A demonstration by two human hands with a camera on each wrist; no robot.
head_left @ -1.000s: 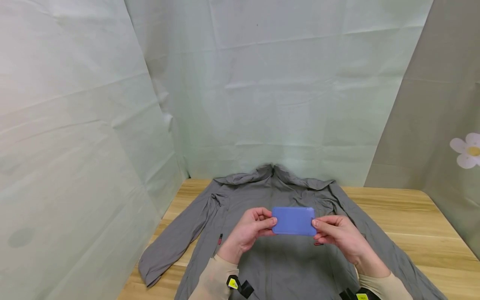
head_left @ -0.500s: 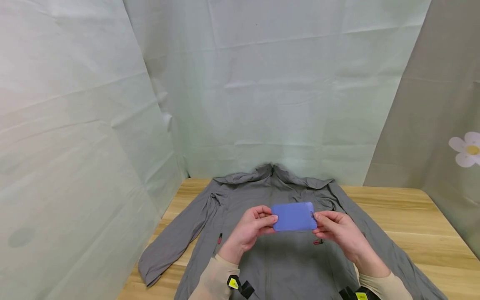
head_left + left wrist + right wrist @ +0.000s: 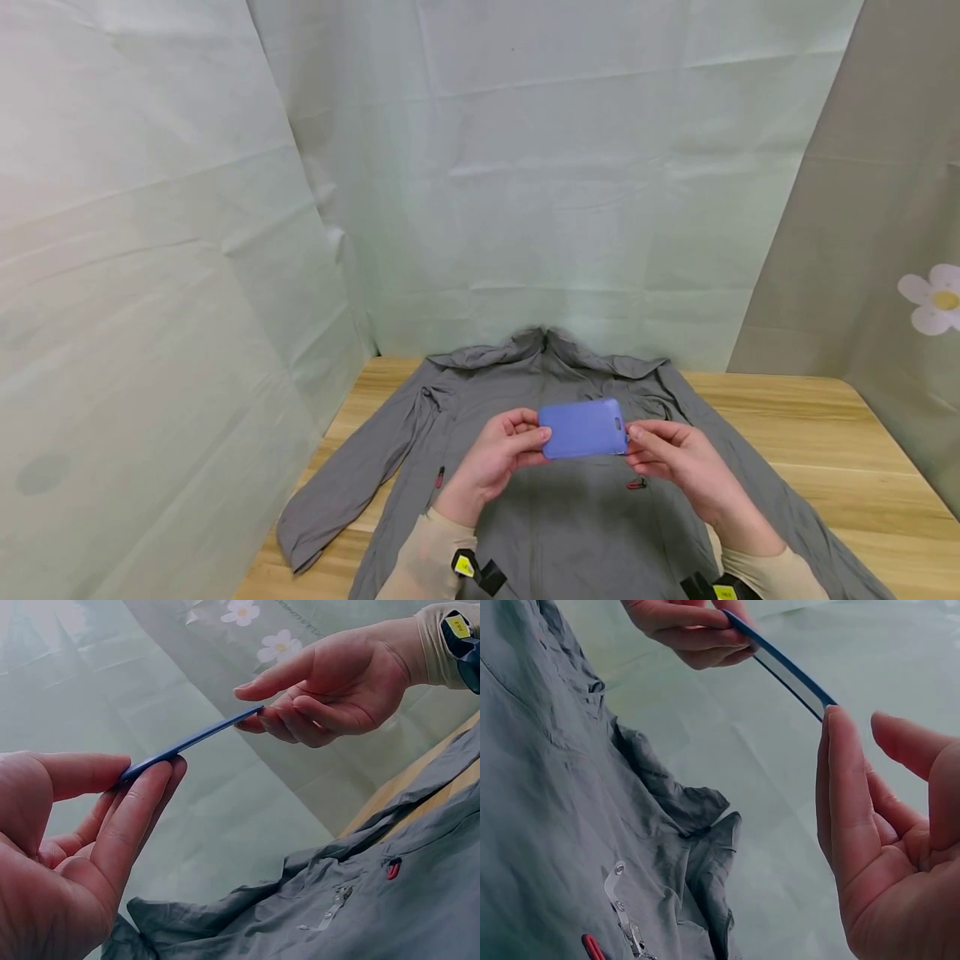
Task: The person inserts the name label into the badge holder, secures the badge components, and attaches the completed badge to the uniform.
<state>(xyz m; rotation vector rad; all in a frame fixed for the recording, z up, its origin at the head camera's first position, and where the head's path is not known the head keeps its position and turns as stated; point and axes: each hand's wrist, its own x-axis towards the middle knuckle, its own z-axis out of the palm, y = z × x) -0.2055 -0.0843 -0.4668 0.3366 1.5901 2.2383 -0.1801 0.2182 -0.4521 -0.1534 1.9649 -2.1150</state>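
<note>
A flat blue card holder (image 3: pixel 579 428) with a slot at its right end is held up over a grey jacket (image 3: pixel 517 517). My left hand (image 3: pixel 504 454) pinches its left end, thumb on the near face and fingers behind. My right hand (image 3: pixel 678 467) is at the other end. In the right wrist view, the fingertips of the right hand (image 3: pixel 900 847) touch the holder's edge (image 3: pixel 787 667) while the thumb stands apart from it. The left wrist view shows the thin blue edge (image 3: pixel 195 740) sloping up to the right.
The jacket lies spread on a wooden table (image 3: pixel 810 433), with a red zipper pull (image 3: pixel 636 483) on its front. A clear strap with a metal clip (image 3: pixel 622 904) shows against the jacket. Pale cloth (image 3: pixel 570 183) hangs behind and at the left.
The card holder has tilted, its right end rising, and shifted slightly left. My right thumb has come off it, uncovering the slot. My left hand keeps its grip.
</note>
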